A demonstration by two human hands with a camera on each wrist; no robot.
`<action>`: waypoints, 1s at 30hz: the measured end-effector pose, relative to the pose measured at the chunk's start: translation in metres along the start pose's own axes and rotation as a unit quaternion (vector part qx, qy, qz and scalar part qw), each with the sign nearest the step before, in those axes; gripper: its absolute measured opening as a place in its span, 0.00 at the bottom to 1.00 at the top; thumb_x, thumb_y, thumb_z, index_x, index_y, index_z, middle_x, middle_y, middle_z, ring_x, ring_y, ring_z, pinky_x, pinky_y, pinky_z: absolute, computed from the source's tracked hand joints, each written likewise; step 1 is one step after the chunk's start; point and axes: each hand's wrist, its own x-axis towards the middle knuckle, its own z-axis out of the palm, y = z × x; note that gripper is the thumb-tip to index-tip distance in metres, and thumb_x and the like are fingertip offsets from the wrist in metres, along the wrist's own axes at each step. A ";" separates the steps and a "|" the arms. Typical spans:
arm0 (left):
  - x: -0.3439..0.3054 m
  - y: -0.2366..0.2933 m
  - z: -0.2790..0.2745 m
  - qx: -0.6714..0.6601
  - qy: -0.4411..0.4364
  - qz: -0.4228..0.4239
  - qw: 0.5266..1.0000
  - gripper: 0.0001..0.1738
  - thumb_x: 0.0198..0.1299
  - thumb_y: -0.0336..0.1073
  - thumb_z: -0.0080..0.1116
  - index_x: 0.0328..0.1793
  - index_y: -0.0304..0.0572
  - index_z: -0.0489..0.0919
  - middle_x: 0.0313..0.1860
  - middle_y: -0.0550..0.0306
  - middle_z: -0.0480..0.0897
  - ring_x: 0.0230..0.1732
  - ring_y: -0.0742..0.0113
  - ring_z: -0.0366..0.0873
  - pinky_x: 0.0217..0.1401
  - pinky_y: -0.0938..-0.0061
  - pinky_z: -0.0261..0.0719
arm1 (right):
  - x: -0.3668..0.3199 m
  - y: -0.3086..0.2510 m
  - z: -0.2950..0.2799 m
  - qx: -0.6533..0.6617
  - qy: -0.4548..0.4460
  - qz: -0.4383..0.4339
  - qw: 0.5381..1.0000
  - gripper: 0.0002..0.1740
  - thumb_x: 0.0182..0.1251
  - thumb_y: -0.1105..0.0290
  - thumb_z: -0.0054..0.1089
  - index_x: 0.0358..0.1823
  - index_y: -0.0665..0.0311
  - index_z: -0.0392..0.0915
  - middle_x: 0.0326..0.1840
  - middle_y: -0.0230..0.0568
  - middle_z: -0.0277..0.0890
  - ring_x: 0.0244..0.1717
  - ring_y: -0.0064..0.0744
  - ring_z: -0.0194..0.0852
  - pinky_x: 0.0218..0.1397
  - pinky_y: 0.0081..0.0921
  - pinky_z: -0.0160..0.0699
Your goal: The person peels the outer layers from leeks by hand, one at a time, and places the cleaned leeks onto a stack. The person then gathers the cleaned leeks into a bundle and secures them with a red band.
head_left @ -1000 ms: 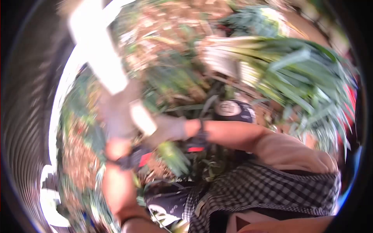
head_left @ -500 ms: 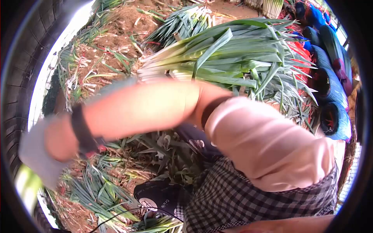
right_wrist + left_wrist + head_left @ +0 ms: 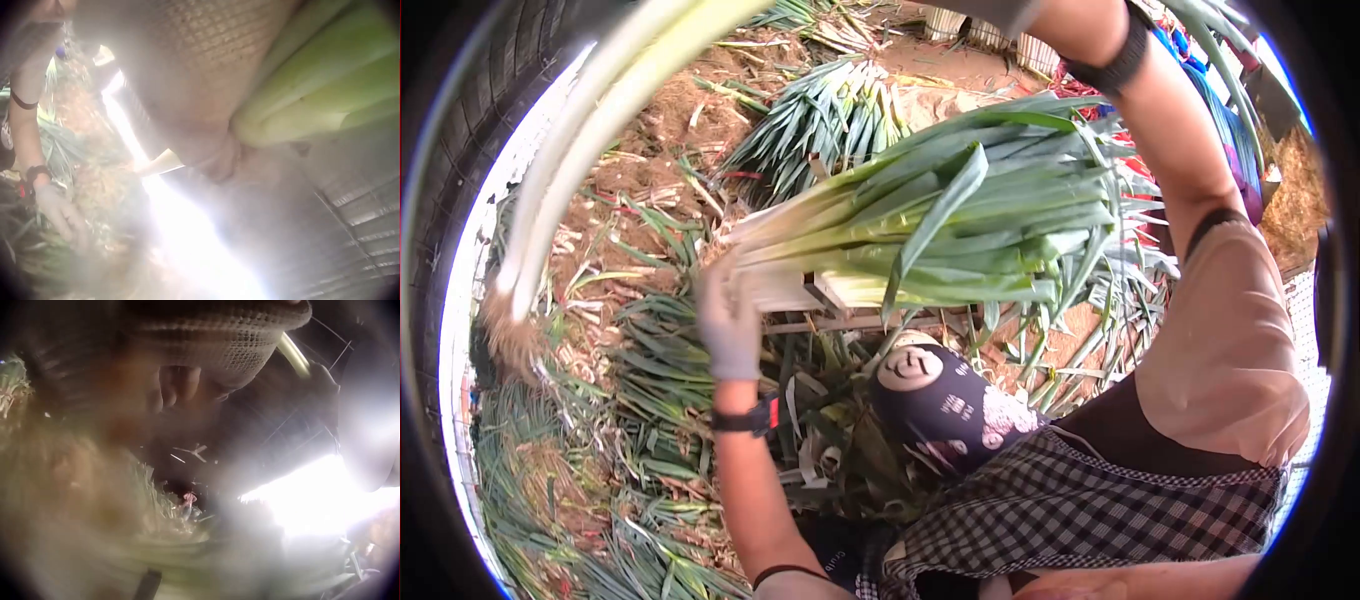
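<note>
At the top edge of the head view my gloved right hand (image 3: 990, 10) is raised and partly cut off. It grips long leeks (image 3: 600, 130), whose white stalks arc down the left side to hairy roots. In the right wrist view the glove (image 3: 219, 50) closes round the pale green part of the leeks (image 3: 325, 94). My gloved left hand (image 3: 732, 320) is beside the root ends of a large stack of leeks (image 3: 960, 210). Its fingers look loosely extended in the right wrist view, with nothing in them. The left wrist view is mostly blurred.
The leek stack lies on a low metal frame (image 3: 840, 323). Behind it is a leek bundle (image 3: 820, 130). More leeks (image 3: 660, 380) and scraps cover the soil at left, below a dark ribbed wall (image 3: 435, 200). My knee (image 3: 940, 400) is close to the frame.
Both hands were together at a pale stalk, blurred. Then my right arm reached across to the far left with a leek. Now it is raised up and away, and my left hand is by the stack.
</note>
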 end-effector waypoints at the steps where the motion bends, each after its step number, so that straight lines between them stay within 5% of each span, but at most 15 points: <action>1: 0.004 -0.032 0.033 0.021 -0.010 0.035 0.999 0.15 0.62 0.30 0.55 0.55 0.40 0.79 0.52 0.51 0.80 0.55 0.56 0.76 0.61 0.65 0.71 | -0.018 -0.004 0.018 0.001 -0.010 0.002 1.000 0.12 0.49 0.70 0.60 0.34 0.64 0.71 0.26 0.43 0.76 0.29 0.46 0.78 0.36 0.39 0.73; 6: 0.037 -0.124 0.126 -0.002 -0.079 0.046 0.996 0.14 0.60 0.30 0.57 0.52 0.39 0.80 0.52 0.47 0.79 0.54 0.51 0.77 0.60 0.65 0.73 | -0.082 -0.019 0.089 0.022 -0.115 -0.009 0.993 0.13 0.46 0.70 0.61 0.34 0.64 0.70 0.25 0.43 0.72 0.28 0.46 0.74 0.35 0.40 0.73; 9: 0.037 -0.153 0.154 -0.026 -0.082 0.043 0.995 0.06 0.59 0.33 0.60 0.35 0.37 0.83 0.36 0.48 0.82 0.42 0.49 0.78 0.46 0.63 0.76 | -0.110 -0.040 0.119 0.036 -0.252 0.044 0.966 0.14 0.44 0.69 0.62 0.32 0.63 0.69 0.24 0.42 0.70 0.27 0.45 0.72 0.34 0.40 0.72; 13: 0.023 -0.150 0.149 -0.027 -0.114 0.024 0.993 0.10 0.58 0.33 0.61 0.27 0.35 0.78 0.29 0.49 0.79 0.34 0.50 0.76 0.39 0.63 0.74 | -0.141 -0.063 0.137 0.077 -0.317 0.030 0.945 0.14 0.41 0.68 0.62 0.30 0.63 0.69 0.26 0.42 0.71 0.29 0.45 0.73 0.34 0.40 0.71; 18: 0.041 -0.138 0.141 -0.032 -0.155 0.001 0.987 0.11 0.60 0.34 0.60 0.27 0.34 0.78 0.29 0.50 0.80 0.34 0.53 0.77 0.40 0.64 0.74 | -0.147 -0.057 0.154 0.102 -0.381 0.066 0.917 0.15 0.38 0.68 0.61 0.29 0.63 0.69 0.26 0.42 0.72 0.30 0.46 0.73 0.37 0.41 0.71; 21: 0.060 -0.138 0.135 -0.157 -0.194 -0.141 0.958 0.13 0.67 0.37 0.55 0.38 0.33 0.81 0.33 0.50 0.82 0.37 0.61 0.79 0.43 0.70 0.76 | -0.149 -0.054 0.157 0.089 -0.378 0.094 0.917 0.14 0.38 0.69 0.62 0.28 0.62 0.69 0.25 0.42 0.72 0.31 0.46 0.74 0.38 0.40 0.72; 24: 0.118 -0.119 0.146 -0.141 -0.163 -0.105 0.971 0.15 0.70 0.37 0.50 0.40 0.31 0.80 0.37 0.55 0.81 0.40 0.69 0.76 0.47 0.75 0.73 | -0.160 -0.048 0.164 0.077 -0.361 0.114 0.923 0.14 0.38 0.70 0.62 0.28 0.62 0.69 0.25 0.42 0.72 0.30 0.46 0.74 0.38 0.40 0.72; 28: 0.176 -0.120 0.215 -0.012 -0.276 0.052 0.960 0.16 0.64 0.43 0.54 0.39 0.35 0.81 0.37 0.41 0.82 0.39 0.50 0.81 0.42 0.66 0.77 | -0.158 -0.040 0.163 0.090 -0.356 0.096 0.925 0.16 0.37 0.69 0.62 0.31 0.62 0.70 0.25 0.41 0.73 0.30 0.46 0.74 0.38 0.39 0.71; 30: 0.169 -0.165 0.287 -0.125 -0.352 0.020 0.927 0.16 0.63 0.44 0.55 0.39 0.36 0.81 0.35 0.39 0.81 0.37 0.47 0.81 0.41 0.64 0.77 | -0.159 -0.043 0.164 0.083 -0.350 0.092 0.929 0.17 0.37 0.69 0.63 0.32 0.62 0.70 0.26 0.41 0.73 0.30 0.46 0.74 0.38 0.39 0.71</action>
